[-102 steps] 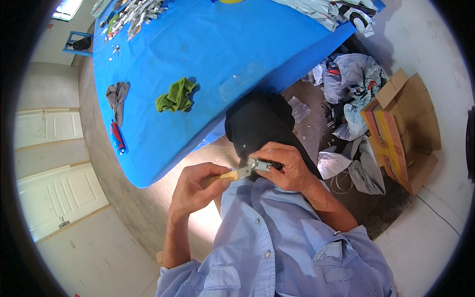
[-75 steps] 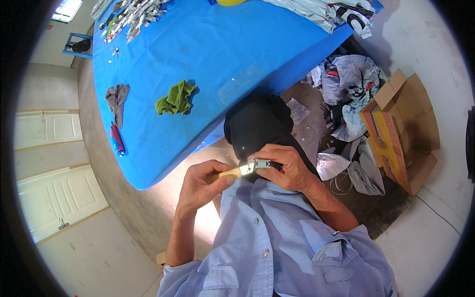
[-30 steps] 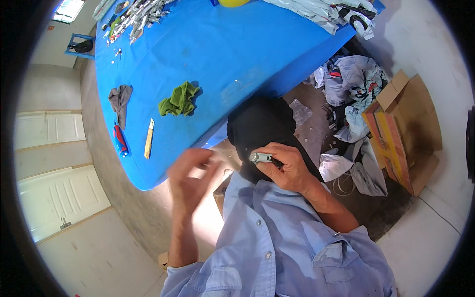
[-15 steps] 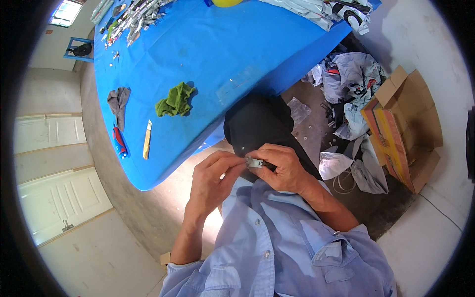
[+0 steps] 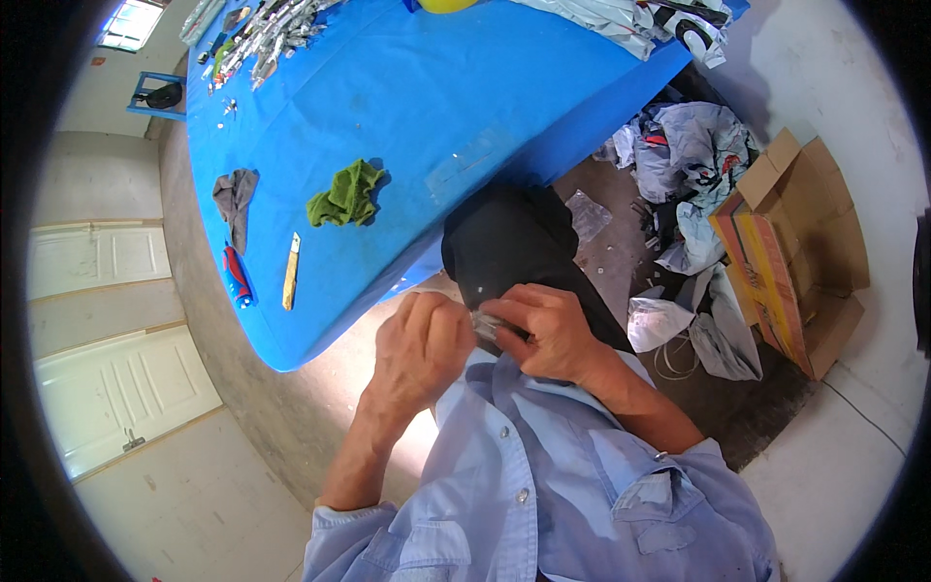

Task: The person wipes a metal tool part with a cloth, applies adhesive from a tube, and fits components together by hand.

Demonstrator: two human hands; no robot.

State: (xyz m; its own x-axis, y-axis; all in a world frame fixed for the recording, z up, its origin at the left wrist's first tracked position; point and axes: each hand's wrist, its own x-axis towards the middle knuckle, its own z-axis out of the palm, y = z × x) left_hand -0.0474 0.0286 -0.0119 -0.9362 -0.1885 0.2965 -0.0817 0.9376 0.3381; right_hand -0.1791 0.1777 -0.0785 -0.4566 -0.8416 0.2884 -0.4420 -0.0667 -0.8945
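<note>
In front of my shirt, over my lap, both hands meet at a small silvery metal piece point(image 5: 486, 324) with a dark part. My right hand point(image 5: 555, 335) pinches it between thumb and fingers, the dark part lying by the fingertips. My left hand point(image 5: 423, 347) is closed against its left end, knuckles up. Whatever the left fingertips hold is hidden behind them. On the table beyond lie a green cloth point(image 5: 346, 193), a yellow utility knife point(image 5: 291, 274), a red and blue hand tool point(image 5: 236, 276) and a grey cloth point(image 5: 234, 206).
A blue-covered table point(image 5: 407, 107) stands ahead, with a heap of small metal pieces point(image 5: 281, 34) at its far left. Plastic bags point(image 5: 611, 21) lie at its far right. An open cardboard box point(image 5: 795, 262) and crumpled bags point(image 5: 698, 145) are on the floor to the right.
My left hand has turned over so its knuckles now face up, and it has closed in on the metal piece. The piece's silvery end is less exposed in my right hand.
</note>
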